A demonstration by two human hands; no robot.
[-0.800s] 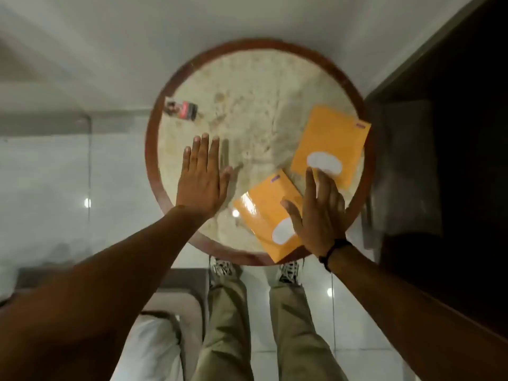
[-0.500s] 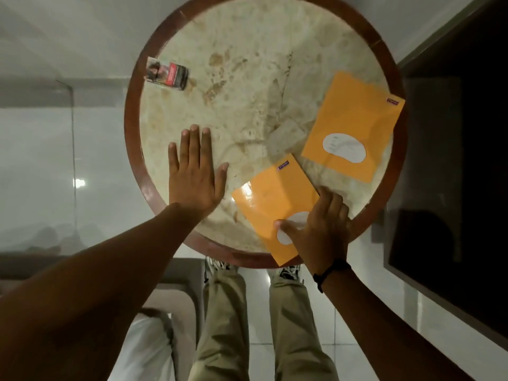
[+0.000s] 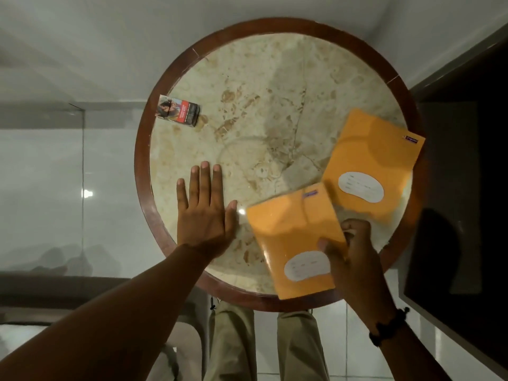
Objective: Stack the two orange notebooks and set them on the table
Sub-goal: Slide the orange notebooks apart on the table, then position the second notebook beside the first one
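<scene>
Your right hand [image 3: 354,257] is pinching the right edge of the near notebook [image 3: 295,240], thumb on top and fingers curled under, and that notebook looks partly lifted, with its bottom corner poking out past the table's rim [image 3: 143,171]. Your grip is only on one thin edge, so the slick cover could slip out, droop, or fall to the floor by your legs. Your left hand [image 3: 204,213] lies flat and spread on the table, holding nothing. The far notebook [image 3: 371,160] lies flat on the right side, and its far corner also hangs over the rim, so a hard push while stacking could knock it off. The two notebooks are just beside each other. The middle of the table is bare, so stack there. A small box [image 3: 178,110] sits far off on the left, well out of your way.
</scene>
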